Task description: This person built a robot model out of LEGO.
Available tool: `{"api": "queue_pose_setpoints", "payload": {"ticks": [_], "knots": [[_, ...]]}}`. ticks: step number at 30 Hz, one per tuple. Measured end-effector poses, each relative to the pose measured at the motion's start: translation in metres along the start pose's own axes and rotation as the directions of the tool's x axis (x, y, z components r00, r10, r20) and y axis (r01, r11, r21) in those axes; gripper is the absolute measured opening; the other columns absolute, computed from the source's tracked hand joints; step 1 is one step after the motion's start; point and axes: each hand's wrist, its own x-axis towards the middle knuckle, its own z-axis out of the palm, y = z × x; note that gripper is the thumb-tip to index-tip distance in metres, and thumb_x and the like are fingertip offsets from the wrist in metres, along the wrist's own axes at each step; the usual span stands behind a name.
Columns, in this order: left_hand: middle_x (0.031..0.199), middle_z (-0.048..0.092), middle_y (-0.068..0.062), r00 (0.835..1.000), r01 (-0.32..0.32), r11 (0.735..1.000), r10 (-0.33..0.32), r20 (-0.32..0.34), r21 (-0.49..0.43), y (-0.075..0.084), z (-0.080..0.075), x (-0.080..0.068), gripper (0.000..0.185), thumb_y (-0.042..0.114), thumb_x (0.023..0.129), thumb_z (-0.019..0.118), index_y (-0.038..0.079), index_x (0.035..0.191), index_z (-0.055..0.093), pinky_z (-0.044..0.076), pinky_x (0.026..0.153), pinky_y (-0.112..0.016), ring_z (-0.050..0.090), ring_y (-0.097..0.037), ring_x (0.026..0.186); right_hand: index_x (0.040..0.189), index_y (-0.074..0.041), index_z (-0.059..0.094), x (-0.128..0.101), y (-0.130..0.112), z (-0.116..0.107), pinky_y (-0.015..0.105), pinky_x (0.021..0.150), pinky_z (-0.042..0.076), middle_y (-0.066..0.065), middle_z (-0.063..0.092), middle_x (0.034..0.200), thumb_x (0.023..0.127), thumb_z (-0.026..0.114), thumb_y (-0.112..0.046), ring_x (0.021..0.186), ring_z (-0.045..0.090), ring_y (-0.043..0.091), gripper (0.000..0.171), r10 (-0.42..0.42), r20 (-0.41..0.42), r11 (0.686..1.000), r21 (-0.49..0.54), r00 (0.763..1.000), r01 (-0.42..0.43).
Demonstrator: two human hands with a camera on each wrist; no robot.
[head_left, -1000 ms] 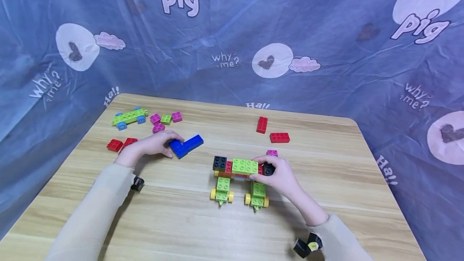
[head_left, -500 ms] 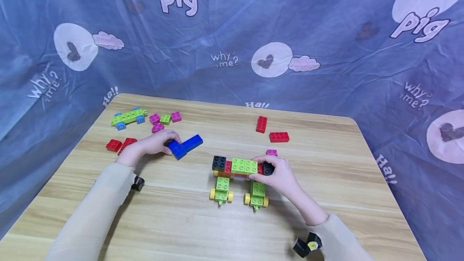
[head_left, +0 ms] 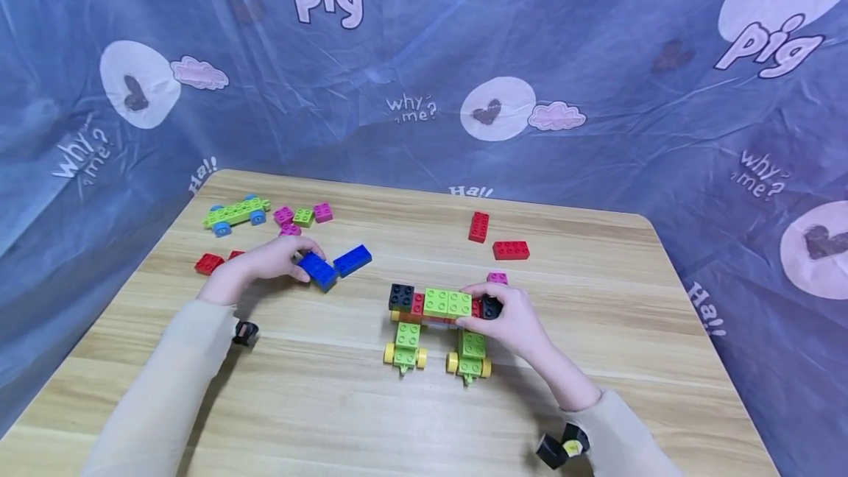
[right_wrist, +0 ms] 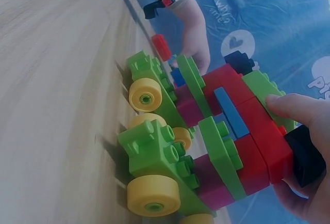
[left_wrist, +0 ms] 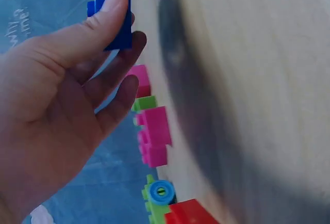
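Observation:
My left hand (head_left: pixel 274 258) pinches a blue brick (head_left: pixel 319 271) by its left end; in the left wrist view the thumb presses flat along the brick's (left_wrist: pixel 117 30) face. Just right of it lies a second blue brick (head_left: pixel 352 260). My right hand (head_left: pixel 506 319) grips the right end of a toy brick vehicle (head_left: pixel 447 303) near a black brick. It has lime bricks on top, and the right wrist view shows red and magenta bricks (right_wrist: pixel 214 182) above two lime wheeled bases (right_wrist: pixel 147 149). Their yellow wheels (right_wrist: pixel 153 195) stand on the table.
A lime car base (head_left: pixel 236 215) with blue wheels sits at the back left, near several magenta bricks (head_left: pixel 322 212) and a lime brick (head_left: pixel 303 218). Red bricks (head_left: pixel 209 264) lie beside my left forearm. Two more red bricks (head_left: pixel 511 250) and a magenta brick (head_left: pixel 497 278) lie beyond my right hand.
My left hand has shifted slightly left with the blue brick, parting it from the second blue brick. The right hand and the vehicle have stayed in place.

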Motion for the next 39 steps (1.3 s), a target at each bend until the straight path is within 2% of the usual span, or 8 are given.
{"api": "queue_pose_setpoints", "payload": {"ticks": [6,8,11,17,22,30,39], "knots": [[0.112,0.068,-0.012,0.998,0.035,0.995,-0.04,-0.046,-0.092,0.016,-0.008,-0.004,0.038,0.01,0.082,0.078,0.001,0.116,0.066,0.049,0.089,-0.038,0.06,-0.021,0.098,0.107,-0.013,0.074,0.001,0.0,-0.001,0.043,0.096,0.047,0.001,0.075,0.104,0.071,0.087,-0.018,0.106,0.065,0.022,0.039,-0.003,0.007,1.0,-0.009,1.0,0.003],[0.11,0.068,-0.012,0.996,0.035,0.994,-0.043,-0.082,-0.102,0.021,-0.01,-0.004,0.04,0.014,0.081,0.079,0.001,0.116,0.066,0.047,0.085,-0.035,0.059,-0.02,0.095,0.107,-0.013,0.074,0.001,0.001,-0.002,0.043,0.096,0.047,0.0,0.075,0.104,0.071,0.087,-0.019,0.106,0.065,0.022,0.039,-0.007,0.008,1.0,-0.011,1.0,0.007],[0.108,0.068,-0.01,0.988,0.007,0.998,-0.017,-0.152,-0.063,0.031,-0.012,-0.004,0.042,0.019,0.08,0.081,0.002,0.116,0.066,0.047,0.084,-0.035,0.058,-0.02,0.094,0.107,-0.013,0.074,0.001,0.002,-0.002,0.044,0.096,0.047,0.0,0.075,0.105,0.071,0.087,-0.019,0.107,0.065,0.022,0.039,-0.016,0.013,1.0,-0.014,1.0,0.016],[0.103,0.07,-0.01,0.955,-0.034,0.999,0.024,-0.296,-0.029,0.054,-0.014,-0.004,0.043,0.019,0.076,0.084,0.004,0.113,0.069,0.048,0.08,-0.039,0.057,-0.023,0.092,0.108,-0.013,0.073,0.003,0.002,-0.004,0.046,0.096,0.048,0.0,0.074,0.105,0.071,0.087,-0.019,0.106,0.065,0.022,0.04,-0.051,0.028,0.998,-0.026,0.998,0.052],[0.104,0.071,-0.01,0.926,-0.045,0.999,0.043,-0.374,0.005,0.076,-0.013,-0.002,0.045,0.025,0.075,0.085,0.006,0.112,0.071,0.049,0.083,-0.042,0.059,-0.027,0.094,0.108,-0.011,0.073,0.004,0.001,-0.006,0.044,0.093,0.049,0.001,0.074,0.104,0.072,0.087,-0.02,0.103,0.066,0.021,0.04,-0.08,0.047,0.996,-0.045,0.996,0.082],[0.102,0.072,-0.01,0.89,-0.108,0.993,0.12,-0.44,0.052,0.112,-0.008,0.01,0.046,0.027,0.074,0.086,0.004,0.111,0.072,0.051,0.082,-0.041,0.063,-0.024,0.093,0.11,-0.01,0.072,0.006,0.001,-0.009,0.043,0.092,0.05,0.002,0.074,0.106,0.071,0.087,-0.023,0.101,0.066,0.022,0.043,-0.102,0.075,0.992,-0.064,0.992,0.107],[0.102,0.073,-0.008,0.871,-0.166,0.986,0.151,-0.467,0.009,0.143,0.01,0.023,0.047,0.03,0.075,0.085,0.005,0.112,0.071,0.052,0.083,-0.042,0.063,-0.023,0.093,0.11,-0.009,0.072,0.009,-0.002,-0.011,0.044,0.09,0.052,0.004,0.073,0.108,0.075,0.084,-0.022,0.102,0.066,0.022,0.04,-0.106,0.06,0.993,-0.053,0.993,0.11]]}}
